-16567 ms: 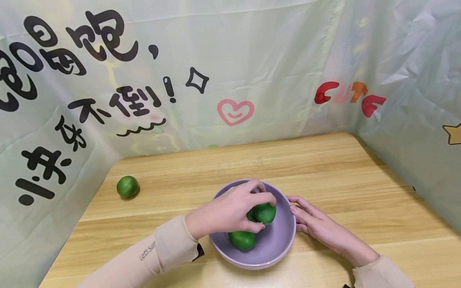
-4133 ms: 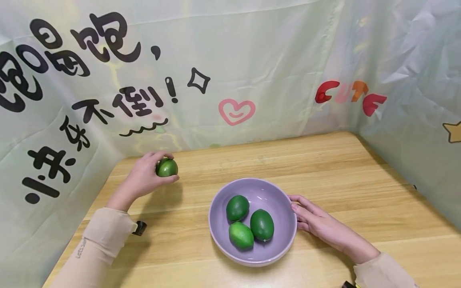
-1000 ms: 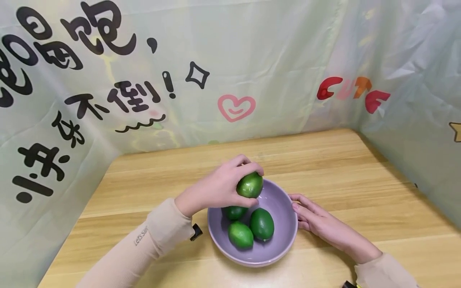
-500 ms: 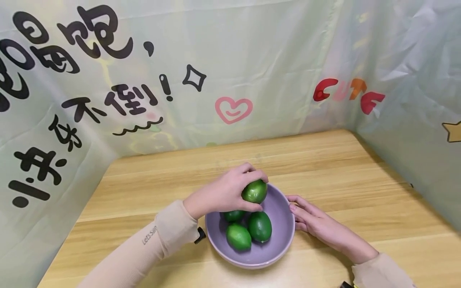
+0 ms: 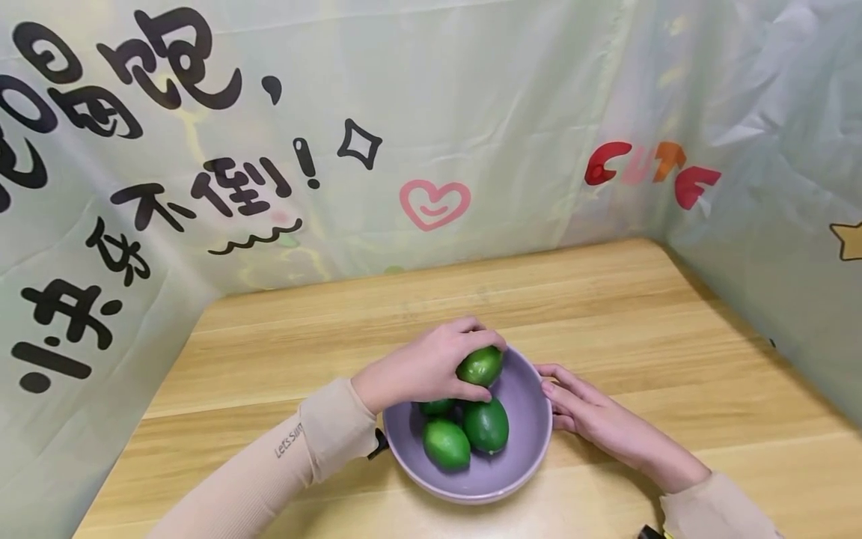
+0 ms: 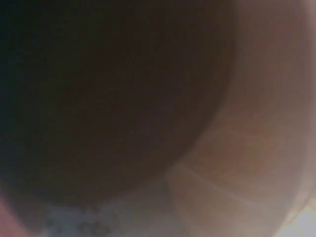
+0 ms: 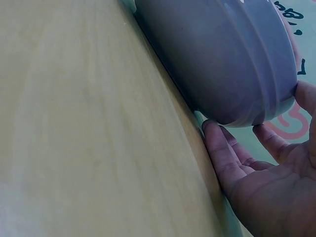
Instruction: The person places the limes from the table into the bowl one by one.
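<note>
Inside the purple bowl (image 5: 528,449), my left hand (image 5: 441,363) grips a green lime (image 5: 481,365) between thumb and fingers, near the far side of the rim. Below it lie three limes: a bright green one (image 5: 447,444), a darker one (image 5: 486,425), and one (image 5: 436,406) partly hidden under the hand. My right hand (image 5: 592,412) rests its fingertips on the bowl's right side. In the right wrist view, that hand's fingers touch the bowl's outer wall (image 7: 212,59), with the thumb near the rim. The left wrist view is dark and blurred.
The bowl stands on a wooden table (image 5: 303,329). Printed cloth (image 5: 512,135) rises along the back and both sides of the table.
The left hand took a lime from the table's left side and brought it over the bowl. In the last second it sank lower into the bowl. The right hand stayed at the rim.
</note>
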Demonstrator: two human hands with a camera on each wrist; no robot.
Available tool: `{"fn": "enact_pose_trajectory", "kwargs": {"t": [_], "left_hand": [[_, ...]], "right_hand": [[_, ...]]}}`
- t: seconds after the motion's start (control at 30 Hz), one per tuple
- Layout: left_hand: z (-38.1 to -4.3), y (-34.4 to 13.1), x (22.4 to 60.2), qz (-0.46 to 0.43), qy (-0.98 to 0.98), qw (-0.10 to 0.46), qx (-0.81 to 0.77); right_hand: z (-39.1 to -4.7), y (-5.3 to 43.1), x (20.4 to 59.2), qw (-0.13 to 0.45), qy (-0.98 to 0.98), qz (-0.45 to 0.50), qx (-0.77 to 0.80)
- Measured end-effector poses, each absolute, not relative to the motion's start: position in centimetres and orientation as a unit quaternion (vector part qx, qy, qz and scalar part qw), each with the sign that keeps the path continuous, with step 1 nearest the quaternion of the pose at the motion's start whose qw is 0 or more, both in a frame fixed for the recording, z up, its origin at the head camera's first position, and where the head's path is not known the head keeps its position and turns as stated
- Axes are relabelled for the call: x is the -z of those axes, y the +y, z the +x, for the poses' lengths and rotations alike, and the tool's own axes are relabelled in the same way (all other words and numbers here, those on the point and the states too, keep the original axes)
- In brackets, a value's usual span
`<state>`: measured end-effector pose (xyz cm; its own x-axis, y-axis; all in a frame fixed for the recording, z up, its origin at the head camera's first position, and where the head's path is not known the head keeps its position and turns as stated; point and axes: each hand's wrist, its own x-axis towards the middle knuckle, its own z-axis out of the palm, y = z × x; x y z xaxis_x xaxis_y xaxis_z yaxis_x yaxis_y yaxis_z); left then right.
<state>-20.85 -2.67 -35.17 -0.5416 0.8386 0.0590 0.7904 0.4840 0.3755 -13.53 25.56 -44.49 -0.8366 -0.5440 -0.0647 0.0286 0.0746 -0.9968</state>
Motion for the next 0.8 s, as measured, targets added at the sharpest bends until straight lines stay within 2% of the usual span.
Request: {"fn": "enact_pose_trajectory", "kwargs": {"t": [0.3,0.8], "left_hand": [[-20.53,-2.80,35.40,0.478,0.856,0.062,-0.188],[-20.35,-3.25,35.70,0.470,0.863,0.092,-0.163]], "right_hand": [[-13.56,25.63,44.25,0.219,0.698,-0.184,0.657],[-13.49,25.55,44.40,0.222,0.696,-0.187,0.657]]}}
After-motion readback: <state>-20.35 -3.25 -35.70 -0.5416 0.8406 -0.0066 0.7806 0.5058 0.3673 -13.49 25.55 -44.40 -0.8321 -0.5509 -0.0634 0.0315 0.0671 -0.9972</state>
